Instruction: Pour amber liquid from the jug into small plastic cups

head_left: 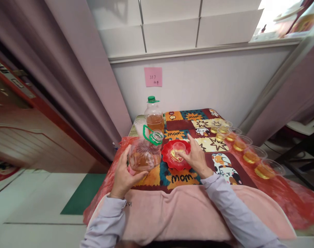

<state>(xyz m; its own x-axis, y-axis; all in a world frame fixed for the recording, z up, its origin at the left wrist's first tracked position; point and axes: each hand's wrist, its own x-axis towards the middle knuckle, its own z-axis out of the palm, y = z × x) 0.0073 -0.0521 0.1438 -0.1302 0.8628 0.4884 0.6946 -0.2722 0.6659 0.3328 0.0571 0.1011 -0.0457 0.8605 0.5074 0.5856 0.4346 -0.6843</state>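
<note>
My left hand [126, 175] is wrapped round the lower side of a clear plastic bottle [143, 156], part filled with amber liquid. The bottle leans right, its uncapped mouth and green carry ring towards the red scalloped plate [169, 163]. On that plate sits a small clear plastic cup [179, 146]. At the cup's right side is my right hand [197, 158], thumb and forefinger spread apart; whether they touch the cup is unclear. Behind the held bottle stands a second bottle [155, 119], green-capped, with amber liquid inside.
Several clear cups of yellow liquid [265, 170] line the table's right edge. A stack of clear cups [140, 126] stands at the back left. A patterned mat [182, 177] covers the table over red plastic sheeting [97, 199]; a pink cloth [169, 217] lies in front.
</note>
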